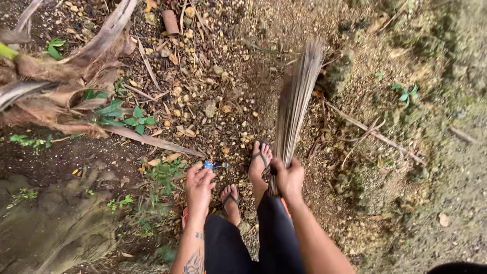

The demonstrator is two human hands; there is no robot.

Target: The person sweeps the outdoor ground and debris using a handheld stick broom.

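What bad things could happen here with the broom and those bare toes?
1. The feet wear open sandals among stones and sticks, so a toe might get stubbed or poked.
2. The right hand swings the stick broom close to the front foot; it could flick grit onto it.
3. The small blue wrapper pinched in the left hand could slip out.

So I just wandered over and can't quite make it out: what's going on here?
A person stands outdoors on bare soil strewn with dry leaves and pebbles. The right hand grips a stick broom near its bound end, bristles fanning away over the ground. The left hand pinches a small blue wrapper. Both feet are in flip-flops.
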